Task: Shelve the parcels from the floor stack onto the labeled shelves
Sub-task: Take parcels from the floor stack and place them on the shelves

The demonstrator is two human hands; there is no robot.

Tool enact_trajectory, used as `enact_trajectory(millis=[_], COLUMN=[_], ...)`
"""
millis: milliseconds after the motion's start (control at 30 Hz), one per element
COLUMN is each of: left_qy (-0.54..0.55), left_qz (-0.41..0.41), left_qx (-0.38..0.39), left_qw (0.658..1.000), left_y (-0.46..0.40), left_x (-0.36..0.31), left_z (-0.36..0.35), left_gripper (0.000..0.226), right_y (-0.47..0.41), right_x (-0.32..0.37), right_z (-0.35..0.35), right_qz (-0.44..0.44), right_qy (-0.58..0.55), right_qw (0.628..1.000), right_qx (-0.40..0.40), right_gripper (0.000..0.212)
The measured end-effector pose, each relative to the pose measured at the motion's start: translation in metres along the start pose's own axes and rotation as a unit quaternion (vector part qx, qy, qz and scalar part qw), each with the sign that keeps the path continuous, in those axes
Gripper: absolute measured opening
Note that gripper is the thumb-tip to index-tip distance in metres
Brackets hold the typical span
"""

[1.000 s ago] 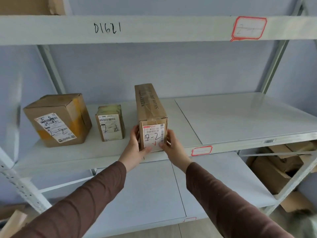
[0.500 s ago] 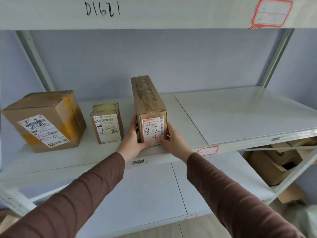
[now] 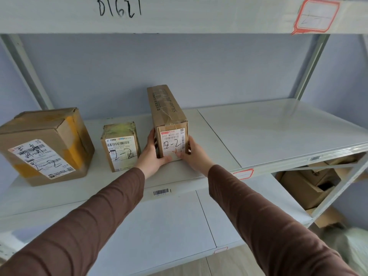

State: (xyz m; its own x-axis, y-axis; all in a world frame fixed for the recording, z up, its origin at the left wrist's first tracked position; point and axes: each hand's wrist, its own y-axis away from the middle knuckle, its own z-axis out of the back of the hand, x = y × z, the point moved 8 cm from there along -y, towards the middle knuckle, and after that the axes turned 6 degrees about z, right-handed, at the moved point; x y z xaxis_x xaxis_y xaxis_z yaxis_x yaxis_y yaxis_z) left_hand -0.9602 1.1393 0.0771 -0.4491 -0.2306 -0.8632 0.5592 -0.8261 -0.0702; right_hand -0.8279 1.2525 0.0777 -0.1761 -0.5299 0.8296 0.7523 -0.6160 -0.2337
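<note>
While your left hand (image 3: 151, 156) and right hand (image 3: 196, 156) grasp the tall parcel (image 3: 169, 124) on the shelf (image 3: 278, 134), uneven release could tip it onto the small parcel (image 3: 120, 146).

Head view. A long, narrow brown cardboard parcel (image 3: 169, 116) marked "2-2" stands on the pale grey metal shelf (image 3: 278, 132), gripped at its near end between the left hand (image 3: 152, 156) and the right hand (image 3: 196, 156). Just left of it stands a small tape-wrapped cardboard box (image 3: 120, 146), then a larger brown carton with yellow tape (image 3: 45, 144), both marked "2-2". The upper beam (image 3: 199, 14) reads "D1621". Loose cardboard boxes (image 3: 306, 186), possibly opened, lie low on the right.
</note>
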Motion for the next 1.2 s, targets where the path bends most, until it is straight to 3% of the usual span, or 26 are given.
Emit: enact_trajectory(millis=[333, 567, 700, 833, 1000, 1200], left_qy=[-0.025, -0.089, -0.152, -0.263, -0.276, -0.297], left_qz=[-0.002, -0.099, -0.172, -0.243, -0.344, -0.473], left_qx=[-0.029, -0.038, 0.031, 0.144, 0.263, 0.376], left_qw=[0.999, 0.99, 0.973, 0.923, 0.858, 0.74], left_y=[0.033, 0.093, 0.143, 0.211, 0.338, 0.545], left_x=[0.0, -0.015, -0.028, -0.04, -0.075, -0.111], left_z=[-0.011, -0.017, -0.047, -0.109, -0.193, -0.275], left_gripper=[0.119, 0.116, 0.109, 0.104, 0.1, 0.1], right_y=[0.033, 0.127, 0.209, 0.328, 0.504, 0.725], right_x=[0.006, 0.047, 0.058, 0.062, 0.077, 0.126], right_z=[0.002, 0.015, 0.013, 0.014, 0.028, 0.015], right_qz=[-0.052, -0.054, -0.086, -0.18, -0.313, -0.463], right_qy=[0.03, 0.158, 0.243, 0.342, 0.406, 0.43], right_qw=[0.998, 0.978, 0.945, 0.889, 0.808, 0.696], right_qx=[-0.023, -0.128, -0.203, -0.247, -0.291, -0.341], right_gripper=[0.089, 0.075, 0.068, 0.066, 0.066, 0.067])
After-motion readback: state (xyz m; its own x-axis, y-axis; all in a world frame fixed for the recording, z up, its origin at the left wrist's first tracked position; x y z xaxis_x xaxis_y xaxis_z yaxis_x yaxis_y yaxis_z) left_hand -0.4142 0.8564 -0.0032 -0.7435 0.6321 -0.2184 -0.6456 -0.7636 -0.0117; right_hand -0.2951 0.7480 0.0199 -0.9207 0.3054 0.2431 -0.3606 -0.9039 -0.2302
